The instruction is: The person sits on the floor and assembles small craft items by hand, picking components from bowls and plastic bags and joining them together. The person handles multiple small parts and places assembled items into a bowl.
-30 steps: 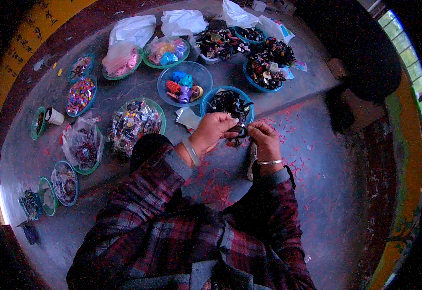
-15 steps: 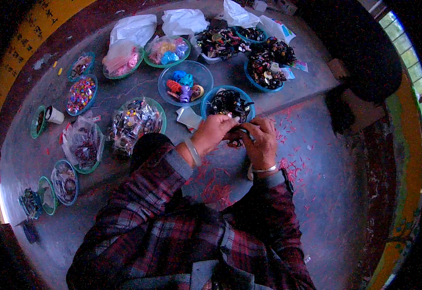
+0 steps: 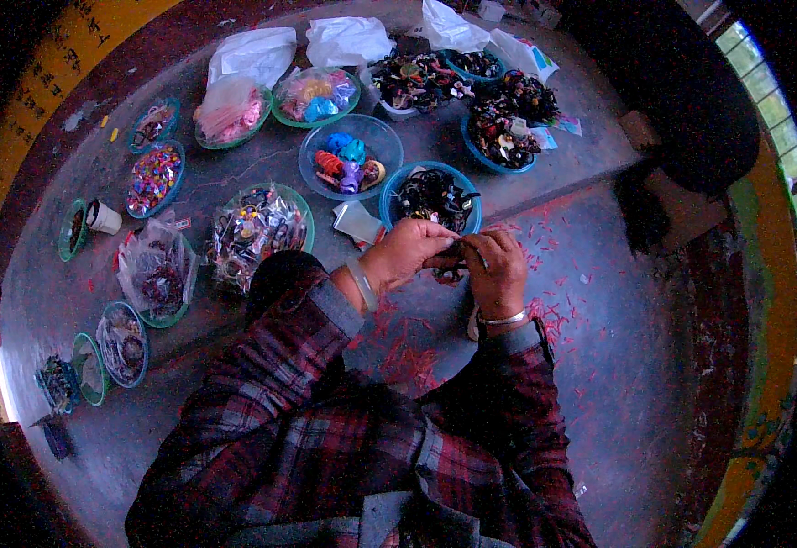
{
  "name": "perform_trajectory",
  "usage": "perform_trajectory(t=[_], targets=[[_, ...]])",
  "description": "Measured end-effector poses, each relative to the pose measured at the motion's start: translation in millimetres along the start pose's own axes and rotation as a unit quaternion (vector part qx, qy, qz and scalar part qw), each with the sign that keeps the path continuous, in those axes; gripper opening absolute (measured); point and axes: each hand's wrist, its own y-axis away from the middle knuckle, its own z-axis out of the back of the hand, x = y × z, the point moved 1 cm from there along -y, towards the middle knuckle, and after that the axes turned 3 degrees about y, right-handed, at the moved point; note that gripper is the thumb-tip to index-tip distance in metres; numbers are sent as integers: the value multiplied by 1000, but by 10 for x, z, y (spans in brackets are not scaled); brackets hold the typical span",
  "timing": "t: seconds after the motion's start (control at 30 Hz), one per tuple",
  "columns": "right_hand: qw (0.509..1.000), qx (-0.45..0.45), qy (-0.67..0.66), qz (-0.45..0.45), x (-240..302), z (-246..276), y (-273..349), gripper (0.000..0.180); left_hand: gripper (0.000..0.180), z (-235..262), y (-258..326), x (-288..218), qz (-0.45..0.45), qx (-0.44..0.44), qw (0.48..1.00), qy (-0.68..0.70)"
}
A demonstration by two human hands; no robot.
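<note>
My left hand (image 3: 408,254) and my right hand (image 3: 497,269) meet just in front of a blue basin (image 3: 386,203) that holds a heap of black hair ties (image 3: 430,194). Fingertips of both hands are pinched together on a small dark looped band (image 3: 450,273), which looks like a hair tie. Part of it hangs below the fingers; its finer details are hidden by them and by the dim light. Beside my left hand lies a small clear packet (image 3: 359,222) with a pale card.
A clear basin (image 3: 312,183) with colourful bundles stands behind. A green basin (image 3: 307,212) of wrapped trinkets and a basin of bright beads (image 3: 154,178) are at left. More dark hair ties (image 3: 503,128) fill basins at the back. Red scraps (image 3: 408,352) litter the floor around me.
My right hand has turned slightly and its fingers have closed nearer to the left fingertips. The dark band has shifted a little between them. The basins have not moved.
</note>
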Motion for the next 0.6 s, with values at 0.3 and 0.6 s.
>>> perform_trajectory(t=[0.3, 0.6], targets=[[1000, 4, 16, 10, 10, -6, -9, 10, 22, 10, -16, 18, -25, -22, 998, -47], [997, 9, -37, -60, 11, -25, 17, 12, 21, -64, 31, -60, -12, -32, 997, -65]])
